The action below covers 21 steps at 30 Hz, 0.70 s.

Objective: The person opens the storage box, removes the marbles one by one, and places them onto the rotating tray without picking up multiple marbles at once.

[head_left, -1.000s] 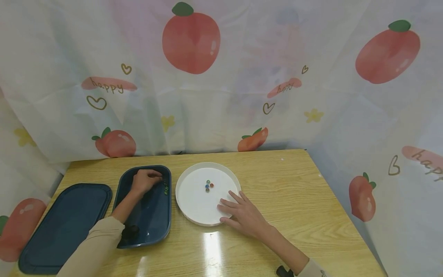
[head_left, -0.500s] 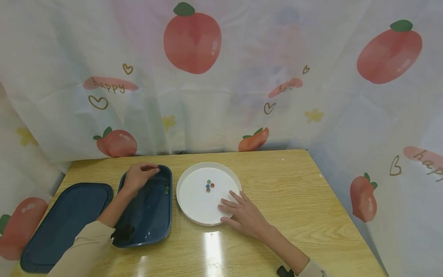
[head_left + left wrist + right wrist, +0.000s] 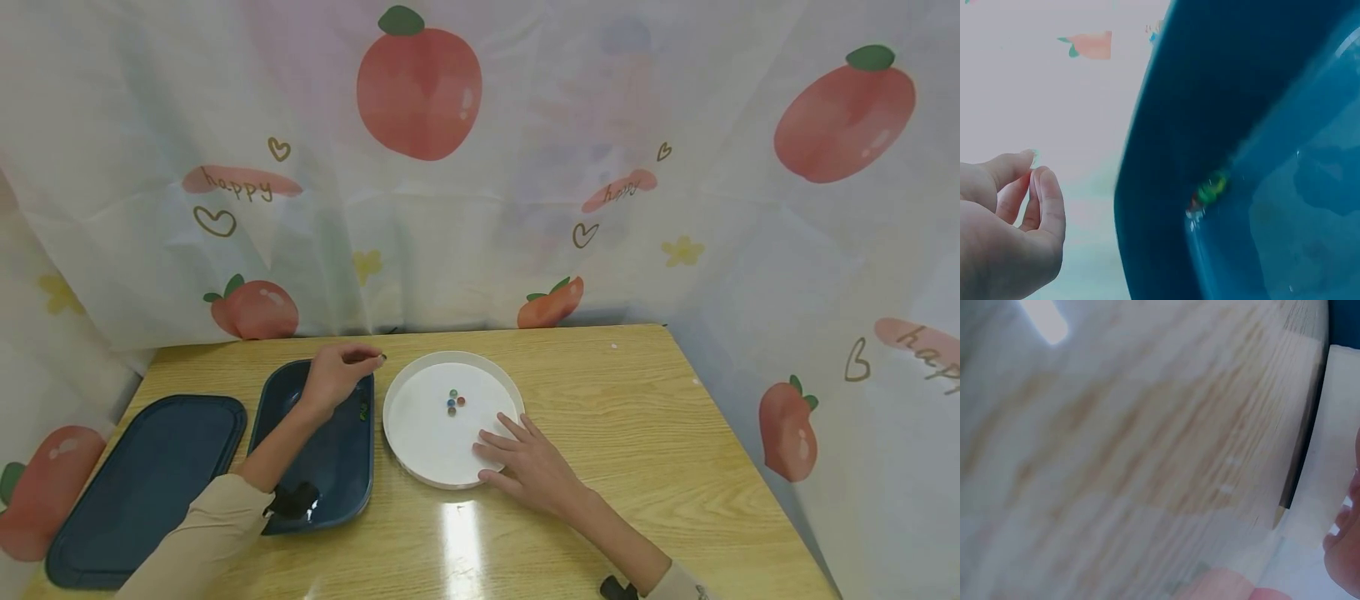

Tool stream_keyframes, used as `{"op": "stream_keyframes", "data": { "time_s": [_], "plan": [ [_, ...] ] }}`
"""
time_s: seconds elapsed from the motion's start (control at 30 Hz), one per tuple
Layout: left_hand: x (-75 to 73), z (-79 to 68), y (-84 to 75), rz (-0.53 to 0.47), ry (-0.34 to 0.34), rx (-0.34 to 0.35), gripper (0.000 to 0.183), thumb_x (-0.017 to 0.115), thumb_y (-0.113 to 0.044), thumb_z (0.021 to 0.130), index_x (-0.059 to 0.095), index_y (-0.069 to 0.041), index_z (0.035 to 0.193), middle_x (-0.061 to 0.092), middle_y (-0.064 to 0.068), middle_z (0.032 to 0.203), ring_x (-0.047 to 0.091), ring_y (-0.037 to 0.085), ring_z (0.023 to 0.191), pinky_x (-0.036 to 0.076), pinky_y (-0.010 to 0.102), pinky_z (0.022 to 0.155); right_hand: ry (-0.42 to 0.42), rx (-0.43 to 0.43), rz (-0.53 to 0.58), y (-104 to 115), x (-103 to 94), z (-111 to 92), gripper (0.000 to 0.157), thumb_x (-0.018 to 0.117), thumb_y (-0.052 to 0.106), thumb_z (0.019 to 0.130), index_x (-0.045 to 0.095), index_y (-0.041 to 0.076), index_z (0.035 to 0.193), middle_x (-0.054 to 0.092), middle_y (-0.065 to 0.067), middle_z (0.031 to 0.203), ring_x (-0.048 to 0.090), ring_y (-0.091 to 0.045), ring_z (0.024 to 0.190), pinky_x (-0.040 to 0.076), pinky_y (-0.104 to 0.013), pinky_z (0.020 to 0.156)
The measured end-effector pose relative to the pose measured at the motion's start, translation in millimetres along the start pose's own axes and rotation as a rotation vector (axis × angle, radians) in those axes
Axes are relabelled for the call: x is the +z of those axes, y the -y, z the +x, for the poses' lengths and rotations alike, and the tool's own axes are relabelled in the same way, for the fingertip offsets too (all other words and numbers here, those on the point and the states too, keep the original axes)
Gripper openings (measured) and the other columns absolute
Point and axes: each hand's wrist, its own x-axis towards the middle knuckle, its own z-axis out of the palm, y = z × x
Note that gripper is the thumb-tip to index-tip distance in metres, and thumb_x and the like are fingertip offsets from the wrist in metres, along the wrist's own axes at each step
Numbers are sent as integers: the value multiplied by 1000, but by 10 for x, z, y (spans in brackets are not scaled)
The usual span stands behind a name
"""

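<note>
My left hand [image 3: 333,379] is above the far right rim of the deep blue tray [image 3: 330,492]. Its thumb and fingers pinch a small glass marble [image 3: 1035,156], mostly hidden by the fingertips. Inside that tray, a few green marbles [image 3: 363,412] lie along the right wall; the left wrist view shows green, red and clear glass marbles [image 3: 1210,189] close together there. My right hand [image 3: 528,467] rests with spread fingers over the near right rim of the round white plate [image 3: 427,458]. Several marbles [image 3: 452,403], green, blue, red and greyish, sit near the plate's middle.
A second dark blue tray or lid [image 3: 150,492] lies flat at the left. Everything stands on a wood-grain table [image 3: 615,400]. A fruit-printed white curtain [image 3: 480,225] hangs behind the table and at its sides.
My left hand rose from the tray's right side, shifted left, then swung right past the rim towards the plate, a marble showing at the fingertips. My right hand has stayed put.
</note>
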Motion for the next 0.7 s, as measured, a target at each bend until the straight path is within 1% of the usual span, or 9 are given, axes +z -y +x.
{"op": "stream_keyframes", "data": {
  "time_s": [0.1, 0.27, 0.47, 0.6, 0.7],
  "plan": [
    [102, 15, -48, 4, 14, 24, 22, 71, -14, 94, 74, 0, 111, 72, 14, 106, 65, 31, 101, 53, 44, 88, -1, 0, 5, -2, -1, 1, 47, 55, 52, 99, 67, 21, 133, 59, 3, 138, 38, -30, 142, 23, -57, 115],
    [250, 49, -100, 11, 14, 37, 19, 73, -13, 92, 75, -1, 108, 73, 12, 102, 67, 29, 98, 54, 40, 83, 4, 4, 5, -5, -5, 1, 48, 55, 52, 99, 67, 21, 134, 59, 3, 139, 37, -28, 142, 23, -57, 115],
    [425, 77, -142, 43, 27, 28, 16, 75, -12, 91, 76, -3, 104, 73, 9, 97, 67, 26, 91, 53, 35, 74, 16, 12, 5, -6, -6, -3, 48, 55, 52, 99, 66, 22, 134, 59, 4, 139, 37, -29, 142, 22, -56, 115],
    [539, 91, -169, 39, 29, 5, 14, 76, -11, 89, 77, -4, 101, 73, 7, 95, 67, 24, 90, 53, 33, 73, 23, 15, 6, -7, -6, 0, 48, 54, 53, 100, 66, 22, 135, 58, 4, 140, 35, -27, 143, 21, -56, 115],
    [619, 106, -170, 42, 34, 13, 13, 77, -10, 88, 77, -4, 99, 73, 6, 93, 66, 23, 88, 53, 33, 73, 22, 15, 8, -8, -6, 2, 48, 54, 53, 100, 66, 23, 135, 58, 4, 140, 35, -27, 143, 22, -57, 115]
  ]
}}
